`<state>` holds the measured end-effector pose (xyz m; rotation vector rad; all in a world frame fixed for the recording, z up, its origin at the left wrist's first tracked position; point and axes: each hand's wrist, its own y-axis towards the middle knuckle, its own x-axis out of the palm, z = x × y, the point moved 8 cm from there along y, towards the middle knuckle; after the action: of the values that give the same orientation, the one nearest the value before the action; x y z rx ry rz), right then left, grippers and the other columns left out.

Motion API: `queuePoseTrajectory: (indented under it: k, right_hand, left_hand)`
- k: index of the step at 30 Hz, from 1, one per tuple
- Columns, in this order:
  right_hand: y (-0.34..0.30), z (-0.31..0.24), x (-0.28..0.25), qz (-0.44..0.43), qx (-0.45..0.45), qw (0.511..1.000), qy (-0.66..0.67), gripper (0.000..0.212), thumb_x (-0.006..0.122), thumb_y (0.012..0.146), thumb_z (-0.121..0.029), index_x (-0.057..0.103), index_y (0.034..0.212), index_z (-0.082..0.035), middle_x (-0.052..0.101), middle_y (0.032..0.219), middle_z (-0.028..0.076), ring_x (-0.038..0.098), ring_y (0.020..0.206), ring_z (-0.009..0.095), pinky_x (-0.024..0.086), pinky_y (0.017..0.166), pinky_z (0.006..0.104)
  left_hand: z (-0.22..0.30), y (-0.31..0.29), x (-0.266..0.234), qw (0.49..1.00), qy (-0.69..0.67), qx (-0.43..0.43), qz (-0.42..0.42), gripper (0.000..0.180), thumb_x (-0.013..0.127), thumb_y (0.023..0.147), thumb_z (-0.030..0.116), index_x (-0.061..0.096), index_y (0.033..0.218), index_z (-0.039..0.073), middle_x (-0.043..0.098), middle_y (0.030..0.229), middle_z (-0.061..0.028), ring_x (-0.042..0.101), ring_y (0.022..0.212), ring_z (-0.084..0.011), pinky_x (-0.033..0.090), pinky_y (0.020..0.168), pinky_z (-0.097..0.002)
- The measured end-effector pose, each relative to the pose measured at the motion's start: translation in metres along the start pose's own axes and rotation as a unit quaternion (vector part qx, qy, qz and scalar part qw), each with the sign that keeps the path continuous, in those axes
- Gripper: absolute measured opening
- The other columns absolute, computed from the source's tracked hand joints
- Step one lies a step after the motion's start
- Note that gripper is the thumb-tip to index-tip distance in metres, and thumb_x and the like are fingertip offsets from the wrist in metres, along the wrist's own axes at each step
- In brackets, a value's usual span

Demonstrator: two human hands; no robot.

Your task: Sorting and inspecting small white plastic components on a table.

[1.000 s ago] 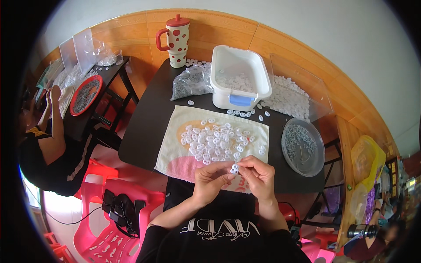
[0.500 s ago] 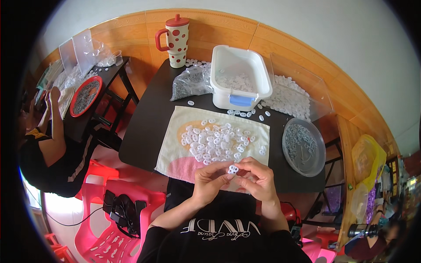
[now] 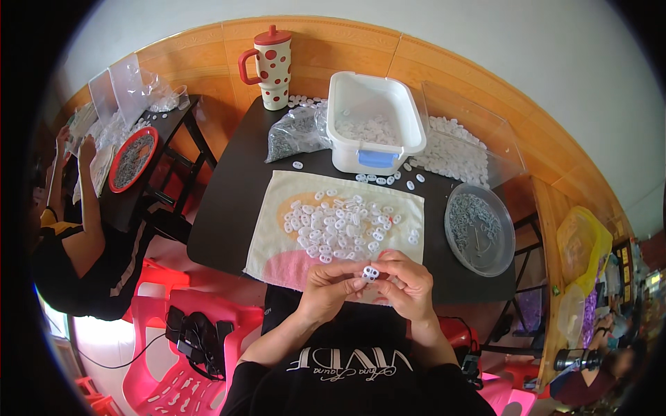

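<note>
Fingertips point(image 3: 357, 283) of the left hand point(image 3: 323, 288) and right hand point(image 3: 405, 284) are pinched together on a small white holed plastic piece point(image 3: 370, 273), held at the near side of the towel point(image 3: 266, 218); whether it is a single part or two pressed together is too small to tell. For good handling, the left pinch should brace it while the right thumb and forefinger press squarely, keeping the holes uncovered for checking. Counts: two hands on one held piece; one heap of white two-holed oval pieces point(image 3: 333, 225) on one towel, overlapping too much to number; one lone oval piece point(image 3: 297, 165) left of one white tub point(image 3: 347, 159); one see-through round dish point(image 3: 485, 264) and one see-through bag point(image 3: 293, 132), each with grey bits point(image 3: 472, 218) past counting; one red-handled tumbler point(image 3: 275, 69).
</note>
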<state>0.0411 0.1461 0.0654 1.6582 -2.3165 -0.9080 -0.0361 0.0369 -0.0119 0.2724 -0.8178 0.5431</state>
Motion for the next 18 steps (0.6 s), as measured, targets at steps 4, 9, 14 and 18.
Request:
queuePoseTrajectory:
  k: [4, 9, 14, 18]
  right_hand:
    - [0.003, -0.008, 0.002, -0.009, -0.007, 1.0, -0.027, 0.033, 0.075, 0.079, 0.003, 0.066, 0.11, 0.007, 0.065, 0.096, 0.014, 0.061, 0.085, 0.02, 0.048, 0.075, 0.028]
    - [0.006, -0.022, 0.006, 0.004, -0.039, 0.997, -0.06, 0.033, 0.069, 0.08, 0.008, 0.064, 0.112, 0.006, 0.066, 0.09, 0.013, 0.061, 0.074, 0.023, 0.048, 0.064, 0.0294]
    - [0.002, -0.032, 0.009, 0.012, -0.03, 0.994, -0.101, 0.032, 0.066, 0.083, 0.008, 0.062, 0.114, 0.007, 0.066, 0.092, 0.014, 0.063, 0.076, 0.024, 0.05, 0.065, 0.0298]
    - [-0.004, -0.047, 0.013, 0.067, -0.064, 0.986, -0.138, 0.031, 0.064, 0.084, 0.009, 0.063, 0.114, 0.006, 0.066, 0.092, 0.016, 0.064, 0.074, 0.022, 0.05, 0.063, 0.0283]
  left_hand:
    - [0.002, 0.001, 0.001, 1.0, -0.005, 0.026, -0.004, 0.031, 0.066, 0.085, -0.009, 0.068, 0.115, -0.002, 0.07, 0.1, -0.0121, 0.066, 0.082, -0.0173, 0.055, 0.067, -0.0274]
    - [0.005, 0.0, 0.001, 0.998, 0.029, 0.047, 0.0, 0.031, 0.07, 0.082, -0.009, 0.069, 0.112, -0.002, 0.069, 0.095, -0.0109, 0.065, 0.077, -0.016, 0.054, 0.064, -0.0271]
    - [0.013, -0.003, 0.006, 0.993, 0.075, 0.093, -0.019, 0.031, 0.071, 0.081, -0.009, 0.07, 0.111, -0.001, 0.069, 0.093, -0.0103, 0.065, 0.074, -0.0146, 0.053, 0.063, -0.0245]
    - [0.024, -0.011, 0.017, 0.973, 0.179, 0.144, -0.009, 0.029, 0.072, 0.081, -0.008, 0.07, 0.109, -0.003, 0.068, 0.091, -0.0109, 0.064, 0.07, -0.0141, 0.052, 0.058, -0.0232]
